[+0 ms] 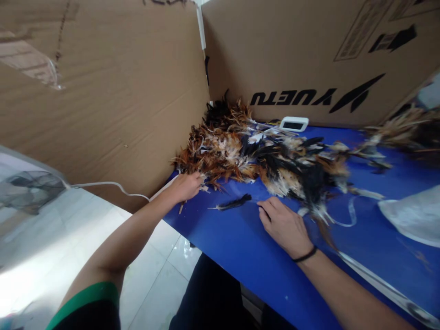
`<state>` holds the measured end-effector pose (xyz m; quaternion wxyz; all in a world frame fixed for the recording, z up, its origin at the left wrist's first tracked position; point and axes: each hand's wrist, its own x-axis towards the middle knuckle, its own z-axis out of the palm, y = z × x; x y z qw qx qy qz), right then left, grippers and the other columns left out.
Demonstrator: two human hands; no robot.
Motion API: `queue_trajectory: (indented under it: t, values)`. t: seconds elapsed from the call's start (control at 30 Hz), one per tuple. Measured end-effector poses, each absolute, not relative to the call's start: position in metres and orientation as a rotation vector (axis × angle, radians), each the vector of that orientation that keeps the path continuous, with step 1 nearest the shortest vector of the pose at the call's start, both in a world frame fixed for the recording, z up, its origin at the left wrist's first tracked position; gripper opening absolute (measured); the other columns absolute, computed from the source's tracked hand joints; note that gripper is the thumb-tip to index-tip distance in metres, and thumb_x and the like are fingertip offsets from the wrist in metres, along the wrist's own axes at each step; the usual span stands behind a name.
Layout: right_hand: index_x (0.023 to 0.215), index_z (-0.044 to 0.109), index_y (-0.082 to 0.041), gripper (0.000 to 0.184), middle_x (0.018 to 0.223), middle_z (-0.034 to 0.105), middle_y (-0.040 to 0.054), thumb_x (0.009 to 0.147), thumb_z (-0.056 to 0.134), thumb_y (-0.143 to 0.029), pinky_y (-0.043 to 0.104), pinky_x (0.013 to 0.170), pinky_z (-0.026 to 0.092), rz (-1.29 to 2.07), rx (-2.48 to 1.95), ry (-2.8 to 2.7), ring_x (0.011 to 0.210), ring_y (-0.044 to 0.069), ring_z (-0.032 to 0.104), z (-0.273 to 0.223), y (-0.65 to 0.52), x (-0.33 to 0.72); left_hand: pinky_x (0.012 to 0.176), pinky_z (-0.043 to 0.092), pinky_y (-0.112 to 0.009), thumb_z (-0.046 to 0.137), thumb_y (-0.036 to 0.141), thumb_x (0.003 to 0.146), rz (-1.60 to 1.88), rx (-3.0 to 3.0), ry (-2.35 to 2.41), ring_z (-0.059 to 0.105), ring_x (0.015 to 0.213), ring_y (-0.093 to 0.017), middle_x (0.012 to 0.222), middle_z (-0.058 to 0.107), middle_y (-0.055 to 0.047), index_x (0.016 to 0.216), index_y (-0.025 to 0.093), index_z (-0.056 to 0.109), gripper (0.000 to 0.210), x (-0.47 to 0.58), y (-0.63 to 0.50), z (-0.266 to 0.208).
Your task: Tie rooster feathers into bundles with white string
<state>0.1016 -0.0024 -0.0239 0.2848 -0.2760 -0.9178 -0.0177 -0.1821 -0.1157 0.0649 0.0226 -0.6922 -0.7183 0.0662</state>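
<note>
A pile of brown and rust-coloured feathers lies against the cardboard on the blue table. At its near left edge is my left hand, fingers closed together by the feathers; what they pinch is not clear. A single black feather with a pale quill lies between my two hands. My right hand, wearing a dark wristband, rests just right of that feather's tip. Its thumb and forefinger are pressed together, and anything between them is too small to make out. Black and cream feathers lie beyond my right hand.
Cardboard walls stand at the left and back. A small white device with a dark display sits by the back wall. At right are more feathers and a whitish translucent object. A white cable and fan are at left.
</note>
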Motion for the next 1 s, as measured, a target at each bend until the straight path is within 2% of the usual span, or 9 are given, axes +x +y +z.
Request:
queue_trajectory:
  t: [0.1,0.2,0.43,0.63,0.7,0.77,0.9,1.0]
  values:
    - [0.092,0.066,-0.018,0.023,0.084,0.062,0.0031,0.091,0.044,-0.023,0.026,0.064,0.039,-0.065,-0.735,-2.46,0.071,0.014,0.059,-0.024,-0.002,0.102,0.065,0.047,-0.031,0.046,0.015,0.081,0.334,-2.082,-2.276,0.063,0.074,-0.019,0.098,0.061,-0.01,0.093,0.017,0.063,0.021,-0.179,-0.113,0.051]
    - [0.092,0.066,-0.018,0.024,0.084,0.062,0.0037,0.09,0.043,-0.023,0.026,0.063,0.038,-0.065,-0.736,-2.452,0.071,0.014,0.058,-0.024,-0.003,0.102,0.063,0.046,-0.03,0.044,0.012,0.082,0.266,-2.074,-2.296,0.062,0.07,-0.018,0.092,0.061,-0.009,0.089,0.018,0.063,0.021,-0.185,-0.114,0.046]
    - [0.092,0.066,-0.018,0.024,0.083,0.062,0.0035,0.091,0.043,-0.022,0.026,0.062,0.038,-0.068,-0.751,-2.464,0.07,0.014,0.058,-0.023,-0.003,0.102,0.056,0.041,-0.025,0.038,0.016,0.089,0.242,-2.06,-2.013,0.055,0.065,-0.012,0.099,0.058,-0.006,0.095,0.02,0.061,0.024,-0.184,-0.119,0.08]
    - [0.093,0.066,-0.017,0.023,0.083,0.061,0.0039,0.091,0.044,-0.022,0.026,0.062,0.039,-0.052,-0.746,-2.467,0.07,0.013,0.058,-0.024,-0.002,0.102,0.07,0.045,-0.029,0.036,0.017,0.092,0.145,-2.285,-1.713,0.056,0.078,-0.015,0.098,0.058,-0.01,0.089,0.018,0.062,0.026,-0.181,-0.102,0.073]
    - [0.093,0.066,-0.017,0.023,0.084,0.062,0.004,0.09,0.044,-0.022,0.025,0.063,0.04,-0.041,-0.747,-2.468,0.071,0.013,0.059,-0.024,-0.002,0.102,0.075,0.046,-0.031,0.037,0.017,0.092,0.151,-2.345,-1.719,0.057,0.082,-0.016,0.101,0.059,-0.011,0.087,0.017,0.062,0.025,-0.188,-0.099,0.061]
    - [0.093,0.066,-0.017,0.023,0.084,0.062,0.0038,0.09,0.044,-0.022,0.025,0.063,0.04,-0.043,-0.75,-2.469,0.071,0.013,0.059,-0.025,-0.002,0.102,0.082,0.046,-0.032,0.039,0.017,0.091,0.084,-2.35,-1.812,0.057,0.091,-0.016,0.109,0.059,-0.009,0.094,0.02,0.063,0.024,-0.196,-0.1,0.049]
    - [0.093,0.066,-0.018,0.023,0.084,0.062,0.0036,0.091,0.043,-0.023,0.026,0.063,0.039,-0.06,-0.748,-2.464,0.07,0.014,0.059,-0.025,-0.002,0.102,0.093,0.043,-0.031,0.035,0.012,0.089,-0.293,-2.103,-2.032,0.051,0.114,-0.017,0.13,0.047,-0.008,0.114,0.022,0.054,0.034,-0.202,-0.114,0.032]
    - [0.092,0.066,-0.018,0.023,0.084,0.063,0.0035,0.091,0.044,-0.023,0.026,0.064,0.039,-0.064,-0.742,-2.465,0.07,0.014,0.059,-0.025,-0.001,0.102,0.096,0.042,-0.033,0.039,0.017,0.089,-0.538,-1.789,-2.109,0.05,0.113,-0.019,0.121,0.048,-0.012,0.108,0.017,0.054,0.024,-0.191,-0.127,0.026]
